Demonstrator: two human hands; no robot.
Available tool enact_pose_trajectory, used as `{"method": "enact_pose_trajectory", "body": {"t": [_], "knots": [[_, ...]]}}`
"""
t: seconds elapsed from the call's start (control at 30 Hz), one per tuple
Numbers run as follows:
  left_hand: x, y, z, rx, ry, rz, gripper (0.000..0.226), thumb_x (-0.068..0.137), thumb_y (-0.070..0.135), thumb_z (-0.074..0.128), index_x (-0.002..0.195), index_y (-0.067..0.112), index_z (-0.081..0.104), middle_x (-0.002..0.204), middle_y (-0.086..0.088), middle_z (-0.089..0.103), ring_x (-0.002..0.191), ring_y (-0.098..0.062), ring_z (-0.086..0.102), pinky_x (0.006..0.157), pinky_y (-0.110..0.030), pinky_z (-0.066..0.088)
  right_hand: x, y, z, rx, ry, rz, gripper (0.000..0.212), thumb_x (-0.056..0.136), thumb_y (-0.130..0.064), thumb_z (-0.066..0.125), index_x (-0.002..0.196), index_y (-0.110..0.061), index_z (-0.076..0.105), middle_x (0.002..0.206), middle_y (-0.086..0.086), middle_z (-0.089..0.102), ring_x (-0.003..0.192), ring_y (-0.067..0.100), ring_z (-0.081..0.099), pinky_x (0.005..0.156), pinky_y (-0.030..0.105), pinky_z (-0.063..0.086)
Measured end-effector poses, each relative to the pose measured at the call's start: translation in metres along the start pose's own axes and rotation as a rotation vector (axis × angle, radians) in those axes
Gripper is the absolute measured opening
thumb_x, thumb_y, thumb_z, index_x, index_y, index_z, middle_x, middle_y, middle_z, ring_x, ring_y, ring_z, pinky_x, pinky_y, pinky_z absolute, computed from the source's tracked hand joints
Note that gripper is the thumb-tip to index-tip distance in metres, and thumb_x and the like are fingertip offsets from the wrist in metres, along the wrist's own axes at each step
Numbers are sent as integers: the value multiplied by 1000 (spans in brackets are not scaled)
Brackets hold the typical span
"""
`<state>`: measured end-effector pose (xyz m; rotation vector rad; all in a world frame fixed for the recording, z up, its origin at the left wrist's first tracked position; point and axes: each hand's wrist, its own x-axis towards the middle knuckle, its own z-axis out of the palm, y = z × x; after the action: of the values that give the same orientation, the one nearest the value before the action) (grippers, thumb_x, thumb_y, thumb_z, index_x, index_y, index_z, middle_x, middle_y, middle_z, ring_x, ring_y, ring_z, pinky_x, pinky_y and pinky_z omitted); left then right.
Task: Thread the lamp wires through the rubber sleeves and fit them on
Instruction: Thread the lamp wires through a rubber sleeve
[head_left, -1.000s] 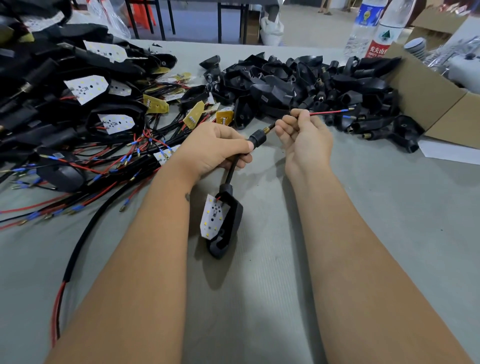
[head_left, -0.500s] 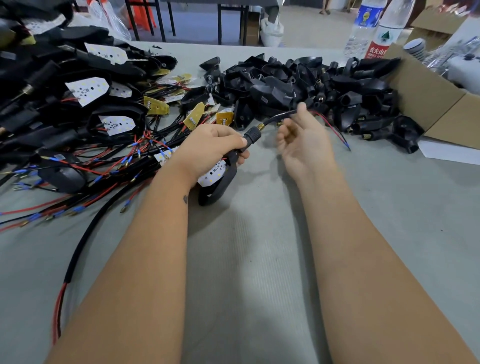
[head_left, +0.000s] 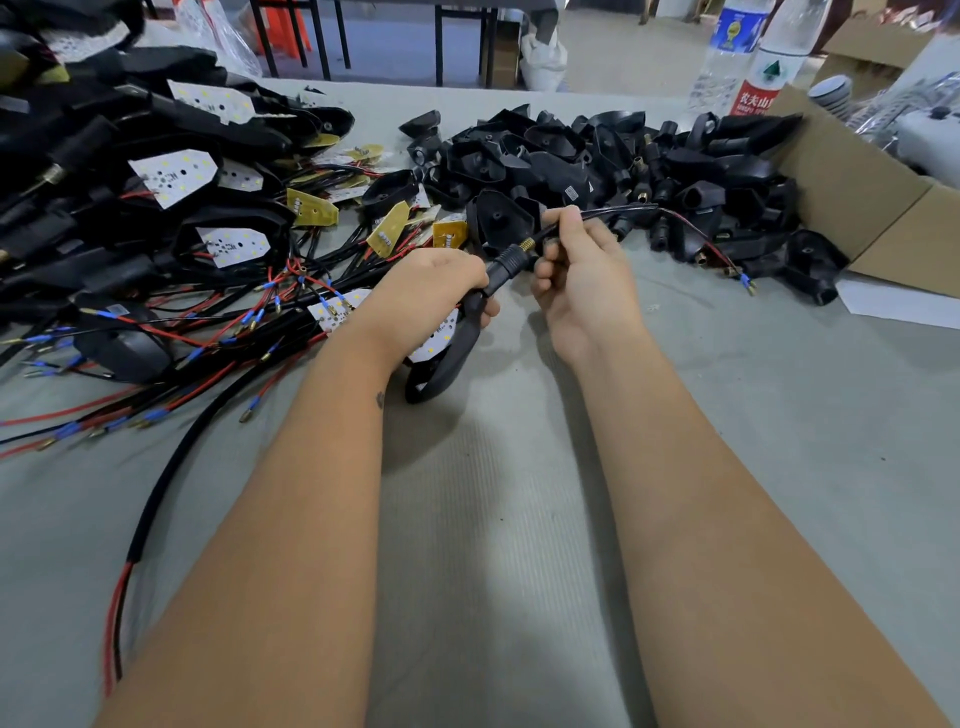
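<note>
Fingers (head_left: 558, 228) of the right hand (head_left: 582, 280) are pinched on the black sheathed lamp wires (head_left: 623, 209) just beyond a brass threaded tip (head_left: 525, 243), while the left hand (head_left: 431, 291) is curled round the black lamp stem (head_left: 501, 270), its rubber sleeve seated below the brass. The lamp head (head_left: 441, 358) with its white LED board is held low beside the left wrist, close above the grey counter (head_left: 519, 519). Open counter is left in front of the forearms and to the right; the left side is crowded by a heap of wired lamps (head_left: 156, 234), the far side by a pile of black rubber sleeves (head_left: 597, 156), and the right edge by a cardboard box (head_left: 852, 187). Compared with half a second ago, the right hand is seen lower and closer to the brass tip, and the red and blue-tipped wire ends (head_left: 743, 278) now trail onto the counter near the box. The left fingers are largely hidden behind the stem; the lamp head is partly covered by the wrist, and two water bottles (head_left: 753, 57) are cut off by the top edge.
</note>
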<state>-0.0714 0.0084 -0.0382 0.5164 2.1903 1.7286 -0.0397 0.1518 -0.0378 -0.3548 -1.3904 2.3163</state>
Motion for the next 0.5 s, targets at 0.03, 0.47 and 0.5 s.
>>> {"method": "enact_pose_trajectory", "body": {"t": [0.03,0.47,0.5], "knots": [[-1,0,-1,1,2,14,19,77,26,49,74,11,60,77,-6,74,67,-12,65,69,-26,55,0,-1,-1,-2,-6,6,24,103,-22,48,85,-15,61,62,-2,41,51,8,40,47,18,35],[1,6,15,-82,448,150,33,102,28,34,81,14,54,70,-1,59,53,-3,51,56,-15,43,-13,-3,6,-472,-348,-6,13,89,-7,68,95,-8,57,73,5,61,53,15,53,46,24,44],[1,7,15,-125,473,148,33,102,29,32,83,15,54,73,-5,62,55,-6,54,59,-19,45,-13,-3,6,-457,-352,-15,13,89,-7,68,94,-11,56,71,2,62,54,15,56,47,24,45]]}}
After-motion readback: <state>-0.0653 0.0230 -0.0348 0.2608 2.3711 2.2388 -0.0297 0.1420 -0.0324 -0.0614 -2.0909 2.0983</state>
